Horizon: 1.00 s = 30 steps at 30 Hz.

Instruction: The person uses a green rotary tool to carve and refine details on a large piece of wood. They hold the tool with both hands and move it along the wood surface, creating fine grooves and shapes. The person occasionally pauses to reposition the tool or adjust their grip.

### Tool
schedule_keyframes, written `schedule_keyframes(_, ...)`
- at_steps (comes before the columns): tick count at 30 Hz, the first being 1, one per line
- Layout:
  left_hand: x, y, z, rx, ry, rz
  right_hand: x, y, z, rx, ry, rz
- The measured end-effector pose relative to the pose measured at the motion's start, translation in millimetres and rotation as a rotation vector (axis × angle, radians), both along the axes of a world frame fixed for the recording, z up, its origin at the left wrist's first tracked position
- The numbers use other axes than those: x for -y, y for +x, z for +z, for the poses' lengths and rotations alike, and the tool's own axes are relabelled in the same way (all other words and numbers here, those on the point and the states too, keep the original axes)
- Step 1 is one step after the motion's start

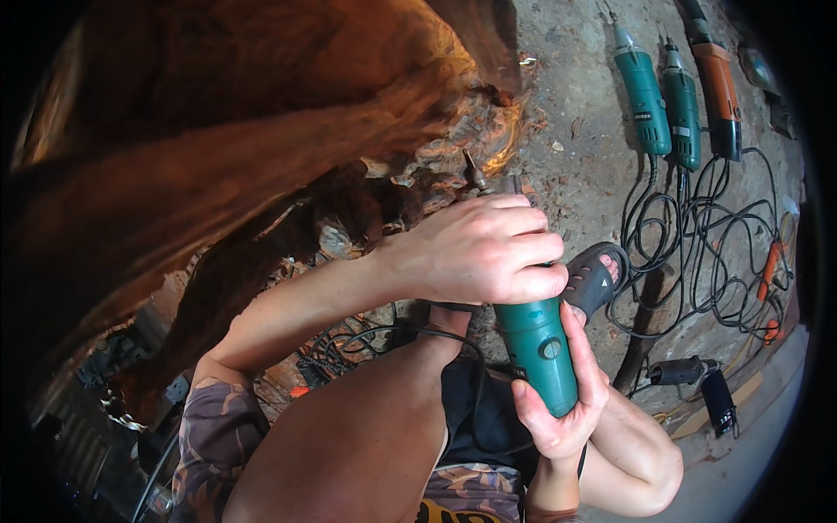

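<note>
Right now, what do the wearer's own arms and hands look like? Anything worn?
Both hands are bare: no gloves, rings or watch visible on the left hand or the right hand. Both forearms are bare too. The left arm ends in a short sleeve with a muted purple-and-tan leaf pattern. No right sleeve is in view.

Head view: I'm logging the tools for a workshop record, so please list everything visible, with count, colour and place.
Carved wood piece: one, reddish brown, fills upper left.
Held rotary grinder: one, teal, centre, bit against the wood.
Spare teal grinders: two, lying side by side on the ground, upper right.
Orange and black power tool: one, right of the teal pair.
Cables: tangle, black, right side.
Small black tool: one, lower right.
Ground: dusty grey.
Sandal: one, dark, on the person's foot beside the grinder.
Left hand: grips the grinder's front.
Right hand: grips its rear body.
</note>
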<state>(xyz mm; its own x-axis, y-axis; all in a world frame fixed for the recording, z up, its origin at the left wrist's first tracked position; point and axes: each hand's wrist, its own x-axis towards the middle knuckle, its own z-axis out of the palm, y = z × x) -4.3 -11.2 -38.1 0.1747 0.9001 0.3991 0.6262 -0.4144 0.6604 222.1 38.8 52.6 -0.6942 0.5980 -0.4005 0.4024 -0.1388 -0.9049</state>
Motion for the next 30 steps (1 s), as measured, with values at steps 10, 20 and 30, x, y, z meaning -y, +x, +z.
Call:
schedule_keyframes(10,-1.7,8.4,1.3,-0.025,0.013,-0.009,2.3,15.5,1.8,0.045,-0.006,0.022)
schedule_keyframes(20,-2.7,8.6,0.1,-0.018,0.013,-0.025,3.9,18.2,1.0,0.049,-0.034,0.022)
schedule_keyframes(30,-2.0,8.2,1.3,-0.026,0.007,-0.026,4.9,10.2,-1.1,0.001,0.067,-0.001)
